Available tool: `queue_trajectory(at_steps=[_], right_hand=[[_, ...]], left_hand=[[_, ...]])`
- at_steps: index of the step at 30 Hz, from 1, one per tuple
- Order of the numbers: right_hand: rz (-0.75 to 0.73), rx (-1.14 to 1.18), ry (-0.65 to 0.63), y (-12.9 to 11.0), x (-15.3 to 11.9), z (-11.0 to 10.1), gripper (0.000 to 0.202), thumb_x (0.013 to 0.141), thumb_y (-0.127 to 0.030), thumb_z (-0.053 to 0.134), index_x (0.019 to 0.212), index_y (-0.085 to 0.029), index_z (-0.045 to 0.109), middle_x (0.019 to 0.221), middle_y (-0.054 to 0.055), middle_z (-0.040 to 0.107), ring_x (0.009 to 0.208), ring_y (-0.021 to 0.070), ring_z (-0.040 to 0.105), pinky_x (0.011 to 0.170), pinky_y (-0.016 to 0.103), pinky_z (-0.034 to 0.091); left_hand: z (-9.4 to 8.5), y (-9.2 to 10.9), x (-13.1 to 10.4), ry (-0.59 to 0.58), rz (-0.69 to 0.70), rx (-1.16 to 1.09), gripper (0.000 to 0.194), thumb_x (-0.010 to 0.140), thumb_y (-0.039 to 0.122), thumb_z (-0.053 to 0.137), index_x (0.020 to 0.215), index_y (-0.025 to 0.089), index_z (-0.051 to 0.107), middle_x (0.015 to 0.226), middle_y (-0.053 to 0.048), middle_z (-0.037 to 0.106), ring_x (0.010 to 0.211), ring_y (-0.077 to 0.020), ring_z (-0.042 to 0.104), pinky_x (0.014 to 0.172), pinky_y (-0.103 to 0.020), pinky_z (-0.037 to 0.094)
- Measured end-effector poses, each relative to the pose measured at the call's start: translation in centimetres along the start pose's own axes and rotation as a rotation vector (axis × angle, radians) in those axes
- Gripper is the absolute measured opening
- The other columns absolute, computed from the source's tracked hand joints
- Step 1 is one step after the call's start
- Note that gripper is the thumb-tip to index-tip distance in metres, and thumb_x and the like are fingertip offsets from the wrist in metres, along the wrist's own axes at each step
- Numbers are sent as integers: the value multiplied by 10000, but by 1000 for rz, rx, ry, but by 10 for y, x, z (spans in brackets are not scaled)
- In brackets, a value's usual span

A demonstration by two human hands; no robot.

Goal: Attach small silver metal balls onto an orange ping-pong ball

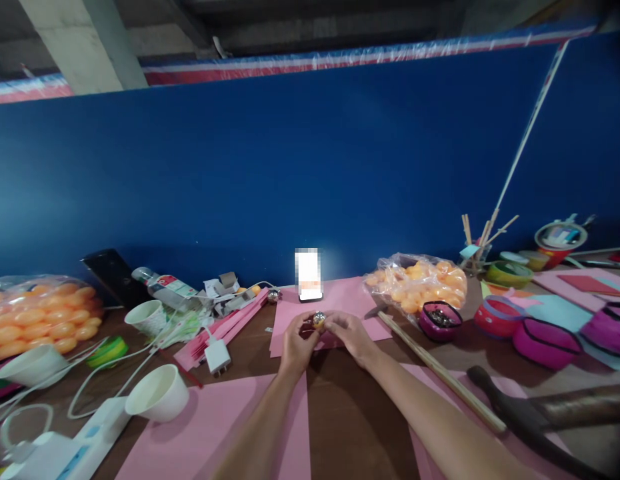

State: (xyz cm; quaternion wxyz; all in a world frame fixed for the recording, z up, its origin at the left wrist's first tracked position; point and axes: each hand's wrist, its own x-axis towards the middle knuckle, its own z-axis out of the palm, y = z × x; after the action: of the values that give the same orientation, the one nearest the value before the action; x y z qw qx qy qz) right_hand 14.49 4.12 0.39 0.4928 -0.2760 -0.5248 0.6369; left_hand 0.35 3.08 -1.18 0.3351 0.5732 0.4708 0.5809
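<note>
A claw hammer lies at the near right, a white power strip and a paper cup at the near left, beside a pink sheet spread on a brown tabletop. Beyond them, the left hand and right hand meet over the table, fingertips drawn in narrowly around a small shiny ball, silvery on top and gold-toned below. The piece is in hand, not set down; whether it is finished or only partly worked is too small to tell. A wooden stick slants to the right of the hands, and farther back a second shiny piece rests by folded pink strips. A lit phone stands ahead, a bag of orange balls to its right, before a blue partition.
</note>
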Motion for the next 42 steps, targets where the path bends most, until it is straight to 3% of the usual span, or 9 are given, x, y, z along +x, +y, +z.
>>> queue_trajectory(at_steps=[6, 14, 20, 26, 42], right_hand=[[33, 50, -57, -4, -2, 4, 272, 689, -395, 617, 821, -157, 625, 845, 46, 639, 683, 194, 619, 659, 368, 510], [26, -11, -32, -7, -2, 3, 289, 660, -431, 631, 728, -150, 623, 894, 59, 635, 746, 198, 610, 690, 336, 499], [46, 26, -60, -7, -2, 4, 310, 688, -435, 606, 829, -159, 619, 830, 43, 640, 676, 191, 619, 662, 358, 502], [-6, -46, -36, -5, 0, 3, 289, 694, -411, 609, 803, -144, 632, 826, 53, 644, 725, 192, 613, 698, 339, 492], [30, 25, -52, -8, -3, 7, 326, 689, -427, 609, 857, -147, 613, 797, 40, 640, 656, 178, 616, 651, 341, 507]], left_hand=[[-1, 0, 0, 6, 41, 59, 353, 667, 303, 644, 981, 157, 581, 966, -92, 618, 829, -181, 611, 716, -290, 504], [-1, 2, -1, 11, 78, 107, 317, 687, 279, 621, 982, 169, 579, 958, -78, 605, 817, -171, 607, 705, -287, 509], [-1, 6, -1, 20, 88, 131, 323, 682, 303, 627, 974, 171, 587, 947, -75, 602, 807, -171, 604, 702, -289, 511], [-1, 6, -2, 10, 81, 111, 329, 688, 306, 622, 984, 167, 577, 953, -79, 596, 807, -172, 603, 700, -294, 512], [-2, 7, -2, 20, 91, 109, 324, 686, 303, 623, 980, 170, 585, 958, -80, 602, 816, -172, 603, 699, -291, 512]])
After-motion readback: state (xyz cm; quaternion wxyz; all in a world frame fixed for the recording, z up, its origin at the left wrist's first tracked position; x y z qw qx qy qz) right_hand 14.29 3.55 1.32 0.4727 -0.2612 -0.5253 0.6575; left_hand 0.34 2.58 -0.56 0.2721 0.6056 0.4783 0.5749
